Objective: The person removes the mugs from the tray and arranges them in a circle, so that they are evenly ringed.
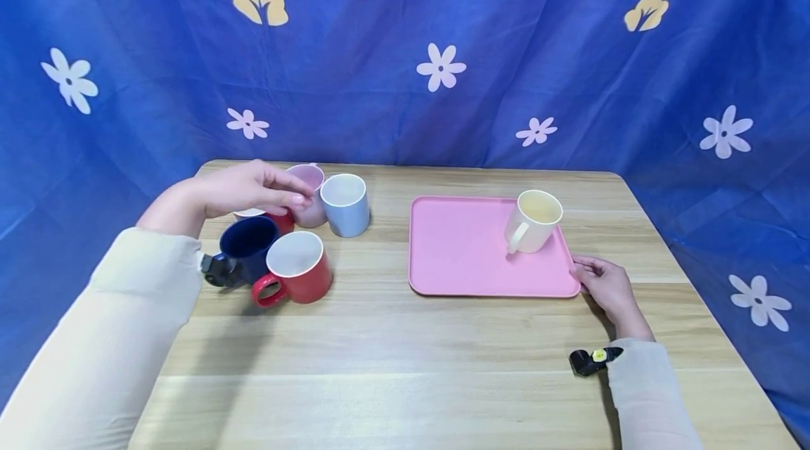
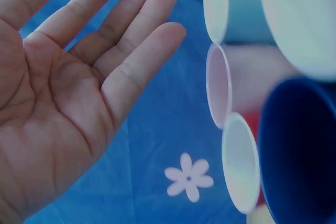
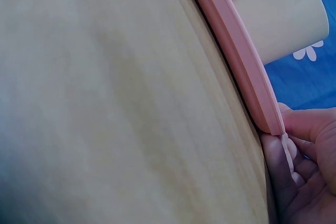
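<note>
My left hand (image 1: 253, 190) hovers above the cluster of mugs, its fingers extended and holding nothing; the left wrist view shows the bare palm (image 2: 58, 98). Under and around it stand a navy mug (image 1: 249, 242), a pink mug (image 1: 310, 204) and a second red mug (image 1: 285, 221), mostly hidden by the hand. In front is a red mug (image 1: 304, 278) with a white inside, and a light blue mug (image 1: 346, 207) stands to the right. My right hand (image 1: 609, 286) pinches the right edge of a pink tray (image 1: 462, 253), thumb on top and fingers below. A cream mug (image 1: 534, 225) stands upright on the tray.
The wood-grain table (image 1: 380, 358) ends at a blue curtain (image 1: 380, 84) with flower prints. A dark wrist camera (image 1: 221, 271) on the left sleeve overlaps the navy mug; another camera (image 1: 593, 360) is on the right wrist.
</note>
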The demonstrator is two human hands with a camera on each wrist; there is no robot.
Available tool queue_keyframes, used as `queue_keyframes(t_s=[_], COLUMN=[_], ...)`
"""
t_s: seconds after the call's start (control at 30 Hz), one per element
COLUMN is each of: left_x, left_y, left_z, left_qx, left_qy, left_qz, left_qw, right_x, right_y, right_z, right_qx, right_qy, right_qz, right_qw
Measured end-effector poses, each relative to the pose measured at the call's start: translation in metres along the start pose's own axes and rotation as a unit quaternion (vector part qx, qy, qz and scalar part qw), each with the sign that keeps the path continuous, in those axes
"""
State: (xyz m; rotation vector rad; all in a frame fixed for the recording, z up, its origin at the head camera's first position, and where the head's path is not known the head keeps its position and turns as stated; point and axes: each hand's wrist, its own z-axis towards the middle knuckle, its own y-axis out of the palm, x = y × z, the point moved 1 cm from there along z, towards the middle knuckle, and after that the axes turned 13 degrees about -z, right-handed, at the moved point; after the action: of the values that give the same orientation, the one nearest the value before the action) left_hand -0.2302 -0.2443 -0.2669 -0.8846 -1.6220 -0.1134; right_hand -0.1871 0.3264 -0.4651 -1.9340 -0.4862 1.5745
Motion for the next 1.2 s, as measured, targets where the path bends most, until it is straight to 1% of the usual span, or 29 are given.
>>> queue_keyframes(t_s=[0.07,0.1,0.17,0.33,0.4,0.5,0.57,0.67,0.8,0.9,1.03,1.2], left_x=[0.008,0.012,0.019,0.029,0.032,0.034,0.035,0.036,0.036,0.034,0.031,0.031], left_y=[0.003,0.006,0.010,0.024,0.030,0.039,0.044,0.055,0.067,0.075,0.089,0.111], left_z=[0.008,0.012,0.021,0.046,0.055,0.067,0.075,0.085,0.098,0.108,0.121,0.138], left_qx=[0.000,-0.001,0.000,-0.005,-0.017,-0.032,-0.038,-0.023,-0.007,-0.017,-0.023,-0.007], left_qy=[0.013,0.019,0.022,0.006,0.009,0.023,0.029,0.010,0.012,0.044,0.059,0.042], left_qz=[0.028,0.036,0.044,0.023,0.012,-0.001,-0.020,-0.066,-0.070,-0.043,-0.053,-0.072], left_qw=[0.9995,0.9992,0.9988,0.9997,0.9997,0.9992,0.9987,0.9975,0.9974,0.9980,0.9966,0.9965], right_x=[0.000,0.000,0.000,0.002,0.002,0.002,0.002,0.002,0.003,0.004,0.004,0.003], right_y=[0.000,0.000,0.000,-0.001,-0.001,-0.001,-0.002,-0.002,-0.002,-0.002,-0.002,-0.003], right_z=[0.000,0.000,0.000,0.000,0.000,0.001,0.001,0.001,0.001,0.002,0.002,0.002], right_qx=[0.000,0.000,-0.001,0.001,0.001,0.003,0.001,-0.002,-0.003,-0.001,0.000,-0.002], right_qy=[-0.001,-0.001,0.000,-0.002,-0.005,-0.007,-0.010,-0.010,-0.009,-0.010,-0.009,-0.009], right_qz=[0.000,0.001,0.002,-0.001,0.000,0.002,0.004,0.008,0.009,0.004,0.000,0.000], right_qw=[1.000,1.000,1.000,1.000,1.000,1.000,1.000,1.000,1.000,1.000,1.000,1.000])
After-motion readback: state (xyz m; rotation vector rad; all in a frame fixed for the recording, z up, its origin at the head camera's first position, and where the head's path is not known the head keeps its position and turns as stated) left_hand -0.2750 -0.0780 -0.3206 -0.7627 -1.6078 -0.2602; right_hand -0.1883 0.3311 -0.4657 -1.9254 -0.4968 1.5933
